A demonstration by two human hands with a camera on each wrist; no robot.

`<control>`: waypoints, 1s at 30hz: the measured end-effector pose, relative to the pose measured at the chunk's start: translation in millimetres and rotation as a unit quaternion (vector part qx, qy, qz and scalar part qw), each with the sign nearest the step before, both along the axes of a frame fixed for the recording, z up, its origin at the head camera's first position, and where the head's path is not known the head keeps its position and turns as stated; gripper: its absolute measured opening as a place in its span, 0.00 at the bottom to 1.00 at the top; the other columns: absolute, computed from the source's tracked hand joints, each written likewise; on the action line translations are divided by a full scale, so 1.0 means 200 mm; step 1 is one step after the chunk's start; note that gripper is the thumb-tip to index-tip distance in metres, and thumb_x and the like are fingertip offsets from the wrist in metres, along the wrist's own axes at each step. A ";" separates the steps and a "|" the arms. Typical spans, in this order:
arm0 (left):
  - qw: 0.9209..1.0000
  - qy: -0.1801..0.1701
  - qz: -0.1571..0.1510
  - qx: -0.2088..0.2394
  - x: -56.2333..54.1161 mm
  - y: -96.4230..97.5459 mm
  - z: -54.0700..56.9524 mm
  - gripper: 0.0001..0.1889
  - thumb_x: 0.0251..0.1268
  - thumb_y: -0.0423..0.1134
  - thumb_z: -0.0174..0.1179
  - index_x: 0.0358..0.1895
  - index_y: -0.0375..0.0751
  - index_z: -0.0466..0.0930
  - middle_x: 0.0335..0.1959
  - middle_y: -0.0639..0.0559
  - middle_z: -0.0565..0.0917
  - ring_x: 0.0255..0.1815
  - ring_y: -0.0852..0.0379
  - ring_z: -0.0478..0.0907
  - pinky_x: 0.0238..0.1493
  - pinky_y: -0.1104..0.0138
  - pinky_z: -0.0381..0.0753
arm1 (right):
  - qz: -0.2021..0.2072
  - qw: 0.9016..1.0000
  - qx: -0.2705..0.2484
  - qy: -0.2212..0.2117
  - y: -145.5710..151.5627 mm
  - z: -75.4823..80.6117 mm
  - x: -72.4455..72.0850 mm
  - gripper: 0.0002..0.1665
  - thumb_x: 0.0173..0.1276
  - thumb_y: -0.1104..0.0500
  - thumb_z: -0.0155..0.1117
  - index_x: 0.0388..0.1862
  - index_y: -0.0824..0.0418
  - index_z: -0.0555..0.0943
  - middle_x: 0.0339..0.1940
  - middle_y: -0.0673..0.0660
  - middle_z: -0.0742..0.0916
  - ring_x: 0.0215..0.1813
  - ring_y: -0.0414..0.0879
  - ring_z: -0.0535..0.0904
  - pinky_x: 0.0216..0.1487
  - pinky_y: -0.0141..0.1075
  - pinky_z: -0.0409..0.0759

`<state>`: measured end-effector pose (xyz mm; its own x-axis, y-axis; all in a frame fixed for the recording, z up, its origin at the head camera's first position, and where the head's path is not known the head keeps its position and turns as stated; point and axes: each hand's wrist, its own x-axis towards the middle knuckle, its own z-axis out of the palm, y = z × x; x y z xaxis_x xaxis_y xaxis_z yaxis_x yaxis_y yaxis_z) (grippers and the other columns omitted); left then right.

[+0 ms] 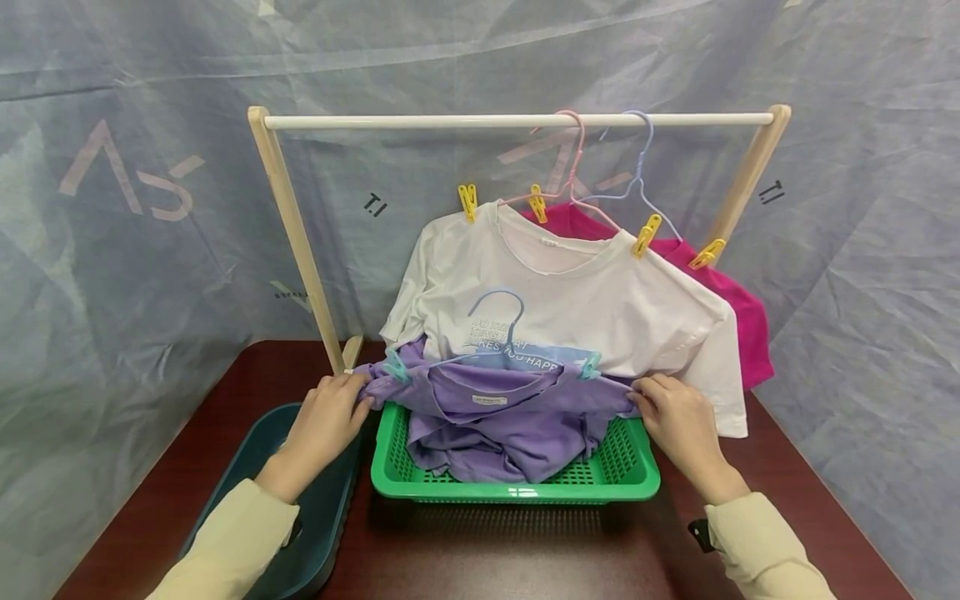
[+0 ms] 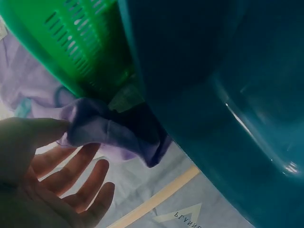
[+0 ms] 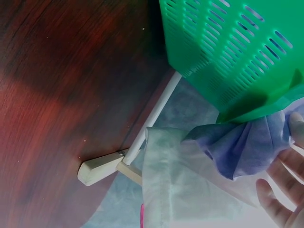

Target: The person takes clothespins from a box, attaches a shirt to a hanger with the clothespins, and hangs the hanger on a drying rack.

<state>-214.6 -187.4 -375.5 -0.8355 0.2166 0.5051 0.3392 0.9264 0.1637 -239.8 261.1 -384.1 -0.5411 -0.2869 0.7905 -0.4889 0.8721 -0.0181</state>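
A purple shirt (image 1: 498,437) lies partly in a green basket (image 1: 517,492), its shoulders spread above the rim. A blue hanger (image 1: 512,325) sits at its neckline, with a teal clothespin (image 1: 396,365) on one shoulder and another teal clothespin (image 1: 590,365) on the other. My left hand (image 1: 326,421) pinches the sleeve at the left; in the left wrist view thumb and fingers meet the purple cloth (image 2: 102,126). At the right, my right hand (image 1: 681,421) pinches the other sleeve, seen as bunched cloth (image 3: 247,142) in the right wrist view.
Behind stands a rack with a white rail (image 1: 420,122). A white shirt (image 1: 600,308) and a magenta shirt (image 1: 750,325) hang there on hangers with yellow clothespins (image 1: 647,235). A dark teal tub (image 1: 330,533) stands left of the basket on the brown table (image 1: 517,558).
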 end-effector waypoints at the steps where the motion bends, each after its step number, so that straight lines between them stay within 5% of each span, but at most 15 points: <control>1: 1.000 0.002 -0.002 0.001 -0.01 0.00 0.00 0.10 0.57 0.35 0.61 0.41 0.37 0.77 0.37 0.41 0.82 0.37 0.42 0.76 0.35 0.50 0.74 | 0.001 1.000 -0.001 0.000 0.00 0.00 0.00 0.06 0.48 0.64 0.69 0.25 0.60 0.80 0.21 0.52 0.81 0.23 0.50 0.77 0.24 0.45 0.72; 7: 1.000 0.013 -0.012 0.011 -0.05 0.00 0.00 0.03 0.58 0.34 0.60 0.30 0.40 0.76 0.27 0.45 0.81 0.31 0.44 0.76 0.30 0.55 0.74 | 0.006 1.000 -0.007 0.001 0.00 0.01 0.01 0.07 0.48 0.64 0.70 0.25 0.60 0.80 0.22 0.52 0.81 0.23 0.49 0.77 0.24 0.44 0.72; 15: 0.999 0.011 -0.004 0.043 -0.05 -0.01 0.03 0.04 0.59 0.33 0.58 0.36 0.38 0.77 0.28 0.44 0.82 0.31 0.46 0.77 0.28 0.56 0.75 | 0.020 0.999 -0.028 0.013 -0.01 0.07 0.04 0.08 0.46 0.66 0.71 0.26 0.61 0.81 0.24 0.54 0.83 0.27 0.49 0.80 0.27 0.44 0.75; 30: 0.995 0.077 -0.001 0.068 -0.06 -0.06 0.24 0.03 0.61 0.33 0.56 0.35 0.38 0.77 0.25 0.45 0.81 0.27 0.48 0.74 0.25 0.57 0.69 | 0.030 0.998 -0.048 0.040 -0.05 0.22 0.06 0.05 0.49 0.65 0.69 0.24 0.62 0.80 0.21 0.53 0.81 0.26 0.48 0.77 0.25 0.43 0.72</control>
